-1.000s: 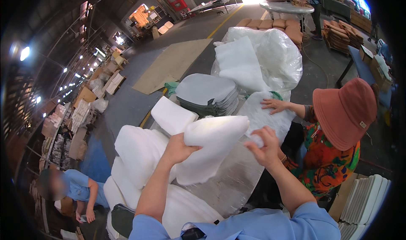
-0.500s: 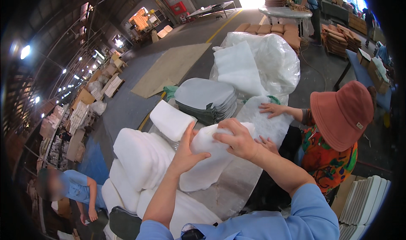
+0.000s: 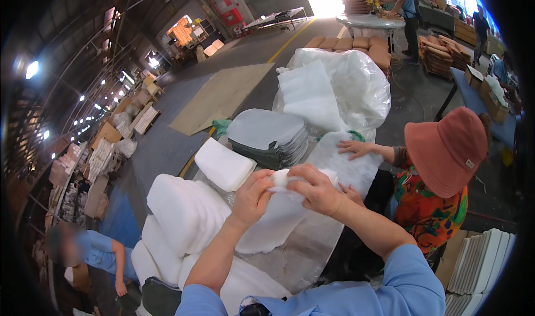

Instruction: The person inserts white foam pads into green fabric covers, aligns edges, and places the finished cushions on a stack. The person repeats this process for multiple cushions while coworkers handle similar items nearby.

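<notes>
Tabletop (image 3: 304, 255) partly under white padding (image 3: 273, 227)

To the right of white rounded padding slabs (image 3: 184, 210) is a floppy white padding sheet (image 3: 274, 221); behind it, a grey rounded stack (image 3: 266, 128).

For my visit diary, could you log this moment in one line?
Left hand: pinching white padding sheet | Right hand: pinching same sheet | Leftward: white pad stack | Beyond: stacked grey panels
</notes>
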A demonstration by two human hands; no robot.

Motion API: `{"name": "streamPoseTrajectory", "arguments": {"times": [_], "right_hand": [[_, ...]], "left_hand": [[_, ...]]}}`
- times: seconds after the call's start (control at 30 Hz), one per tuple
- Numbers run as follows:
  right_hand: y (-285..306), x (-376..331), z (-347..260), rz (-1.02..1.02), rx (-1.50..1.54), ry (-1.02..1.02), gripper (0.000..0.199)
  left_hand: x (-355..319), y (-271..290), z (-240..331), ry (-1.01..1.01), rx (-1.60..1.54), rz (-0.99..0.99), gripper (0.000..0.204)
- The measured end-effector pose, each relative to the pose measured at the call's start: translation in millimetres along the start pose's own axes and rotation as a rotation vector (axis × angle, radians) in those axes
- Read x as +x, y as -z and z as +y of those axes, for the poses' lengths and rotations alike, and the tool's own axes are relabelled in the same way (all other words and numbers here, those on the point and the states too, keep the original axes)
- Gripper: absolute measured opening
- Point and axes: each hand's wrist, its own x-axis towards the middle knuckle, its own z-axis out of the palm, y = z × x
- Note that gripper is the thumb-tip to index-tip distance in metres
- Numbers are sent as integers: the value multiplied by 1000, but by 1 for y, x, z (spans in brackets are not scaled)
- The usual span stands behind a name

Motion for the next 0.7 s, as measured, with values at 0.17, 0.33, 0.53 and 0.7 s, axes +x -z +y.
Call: {"name": "streamPoseTrajectory", "arguments": {"times": [0.17, 0.33, 0.53, 0.7], "right_hand": [[-6, -6, -1, 75, 37, -38, 49], [-8, -4, -3, 140, 96, -122, 49], [-9, 6, -4, 196, 192, -324, 23], [7, 24, -11, 20, 321, -617, 15]], "left_hand": [[6, -10, 10, -112, 52, 72, 19], [10, -17, 17, 57, -84, 110, 8], [19, -12, 12, 375, -234, 39, 9], [32, -9, 3, 513, -343, -61, 12]]}}
